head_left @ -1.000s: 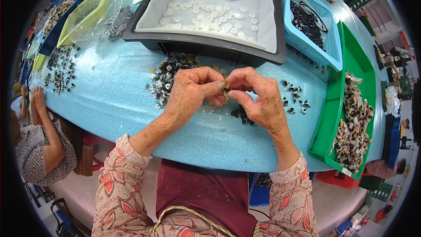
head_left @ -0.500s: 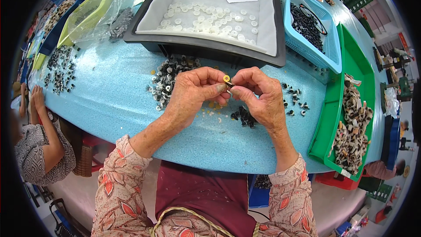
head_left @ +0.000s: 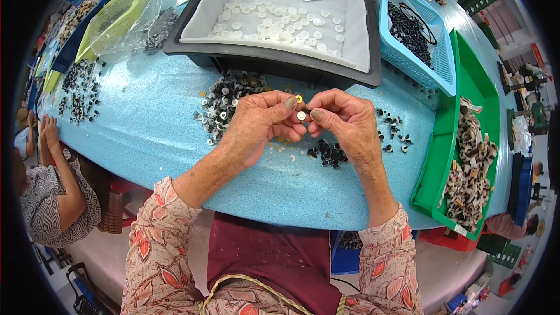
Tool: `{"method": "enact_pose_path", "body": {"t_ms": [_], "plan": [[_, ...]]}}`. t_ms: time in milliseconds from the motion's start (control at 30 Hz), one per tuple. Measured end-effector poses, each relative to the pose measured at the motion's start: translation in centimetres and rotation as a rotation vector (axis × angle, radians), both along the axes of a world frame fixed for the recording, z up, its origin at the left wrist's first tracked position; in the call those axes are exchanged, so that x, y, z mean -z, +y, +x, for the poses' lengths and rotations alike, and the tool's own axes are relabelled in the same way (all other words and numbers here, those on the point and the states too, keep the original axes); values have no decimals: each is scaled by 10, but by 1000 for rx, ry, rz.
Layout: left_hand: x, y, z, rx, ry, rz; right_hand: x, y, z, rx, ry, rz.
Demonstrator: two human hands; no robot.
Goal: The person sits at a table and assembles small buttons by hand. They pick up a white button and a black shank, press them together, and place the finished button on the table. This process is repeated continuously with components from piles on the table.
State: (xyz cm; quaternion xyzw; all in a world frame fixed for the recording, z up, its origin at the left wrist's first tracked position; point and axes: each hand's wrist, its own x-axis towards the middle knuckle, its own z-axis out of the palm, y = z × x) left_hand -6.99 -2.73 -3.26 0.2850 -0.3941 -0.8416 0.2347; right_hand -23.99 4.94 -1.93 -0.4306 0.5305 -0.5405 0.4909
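My left hand (head_left: 259, 118) has a small yellow ring-shaped washer (head_left: 299, 99) at its thumb and forefinger tips. My right hand (head_left: 349, 121) is closed close beside it, its fingertips at a small black part with a round white disc (head_left: 301, 115); the fingers hide most of the black portion. Both hands hover over the table, nearly touching. Behind the left hand lies a pile of black parts with white discs (head_left: 217, 111). Plain black parts (head_left: 329, 154) lie in a small heap under the right hand, and several black-and-white pieces (head_left: 394, 130) are scattered to its right.
A black tray (head_left: 271, 58) lined with white holds translucent white discs (head_left: 280, 32). Right of it stand a light-blue basket (head_left: 446, 73) of black parts and a green crate (head_left: 429, 184) with spotted plush pieces (head_left: 469, 169). At left are a yellow-green basket (head_left: 87, 49) and another person (head_left: 64, 198).
My left thumb has lifted up to the yellow washer. The white disc now shows below it, between the hands, where the fingers covered it before.
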Motion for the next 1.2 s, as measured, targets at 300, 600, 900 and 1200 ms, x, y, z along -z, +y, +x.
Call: {"method": "enact_pose_path", "body": {"t_ms": [300, 600, 900, 1200], "plan": [[1, 0, 1, -15, -14, -50, -1, -1, 1, -28, 18, 0], [1, 2, 0, -38, 60, -50, -6, 2, 1, -68, 27, 3], [-3, 5, -2, -36, 1, -118, -5, 2, 2, -62, 5, -31], [1, 3, -1, 42, 98, 83, -5, 2, 2, -60, -24, -50]]}}
